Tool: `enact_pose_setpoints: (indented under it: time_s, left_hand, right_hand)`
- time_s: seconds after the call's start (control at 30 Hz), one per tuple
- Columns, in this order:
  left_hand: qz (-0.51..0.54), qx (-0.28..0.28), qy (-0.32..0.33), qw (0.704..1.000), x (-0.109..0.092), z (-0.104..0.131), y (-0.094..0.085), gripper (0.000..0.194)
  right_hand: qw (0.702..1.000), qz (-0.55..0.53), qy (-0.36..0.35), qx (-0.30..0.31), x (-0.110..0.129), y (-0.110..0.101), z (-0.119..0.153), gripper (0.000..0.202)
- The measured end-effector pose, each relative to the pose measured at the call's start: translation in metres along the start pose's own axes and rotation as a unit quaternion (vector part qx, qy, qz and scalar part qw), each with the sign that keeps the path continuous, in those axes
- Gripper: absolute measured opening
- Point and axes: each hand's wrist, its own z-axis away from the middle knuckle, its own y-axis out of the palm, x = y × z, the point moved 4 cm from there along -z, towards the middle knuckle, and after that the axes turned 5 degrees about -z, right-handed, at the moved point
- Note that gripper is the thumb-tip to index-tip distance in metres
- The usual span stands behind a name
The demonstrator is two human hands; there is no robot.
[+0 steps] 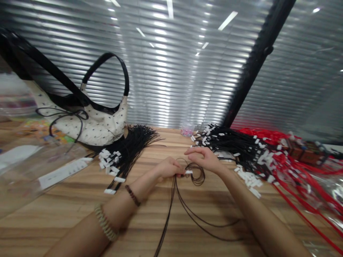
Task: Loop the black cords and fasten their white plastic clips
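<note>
My left hand (170, 167) is closed on a dark cord (197, 175) near the middle of the table. On the right of that hand the cord is wound into small loops, with a white tag (189, 172) at the fingertips. Its long ends trail down toward the table's near side and off to the right. My right hand (204, 159) hovers just above the loops, fingers curved and apart, the thumb side toward the coil. I see nothing held in it.
A bundle of black cords with white tags (136, 142) lies at left, beside a white patterned bag (107, 125). More tagged black cords (233, 141) and red cords (292, 171) cover the right. A small clear tub (187, 130) stands at the back, before the blinds (160, 71).
</note>
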Motion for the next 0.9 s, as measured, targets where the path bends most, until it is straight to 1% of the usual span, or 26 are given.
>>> enact_pose_setpoints:
  time_s: [0.07, 0.1, 0.13, 0.17, 0.2, 0.27, 0.33, 0.4, 0.47, 0.57, 0.9]
  left_hand:
    - [0.011, -0.031, -0.022, 0.999, 0.006, -0.004, -0.005, 0.018]
    - [0.018, -0.043, -0.027, 0.999, 0.008, -0.006, -0.007, 0.019]
    - [0.024, -0.053, -0.03, 0.998, 0.009, -0.008, -0.01, 0.019]
    - [0.031, -0.059, -0.028, 0.997, 0.011, -0.01, -0.012, 0.019]
    - [0.039, -0.062, -0.025, 0.997, 0.012, -0.012, -0.013, 0.019]
    - [0.054, -0.061, -0.017, 0.997, 0.014, -0.015, -0.015, 0.019]
    - [0.067, -0.055, -0.009, 0.996, 0.016, -0.018, -0.016, 0.021]
    - [0.079, -0.048, 0.001, 0.996, 0.017, -0.019, -0.016, 0.022]
    - [0.089, -0.038, 0.012, 0.995, 0.017, -0.019, -0.016, 0.021]
    - [0.095, -0.021, 0.02, 0.995, 0.017, -0.02, -0.016, 0.019]
    - [0.094, -0.011, 0.016, 0.995, 0.02, -0.022, -0.017, 0.016]
  right_hand:
    - [0.99, 0.095, -0.094, -0.034, 0.018, 0.008, 0.006, 0.017]
    - [0.981, 0.134, -0.125, -0.059, 0.024, 0.013, 0.01, 0.014]
    - [0.974, 0.161, -0.133, -0.082, 0.027, 0.019, 0.014, 0.013]
    - [0.97, 0.184, -0.123, -0.095, 0.026, 0.027, 0.018, 0.012]
    - [0.97, 0.202, -0.101, -0.095, 0.023, 0.035, 0.02, 0.014]
    - [0.976, 0.207, -0.037, -0.058, 0.009, 0.052, 0.024, 0.02]
    - [0.982, 0.185, 0.013, -0.018, -0.007, 0.066, 0.026, 0.026]
    - [0.985, 0.165, 0.041, -0.008, -0.02, 0.074, 0.026, 0.031]
    - [0.986, 0.155, 0.054, -0.017, -0.027, 0.078, 0.024, 0.032]
    - [0.987, 0.139, 0.071, -0.027, -0.032, 0.08, 0.023, 0.032]
    - [0.991, 0.091, 0.094, -0.033, -0.044, 0.085, 0.025, 0.017]
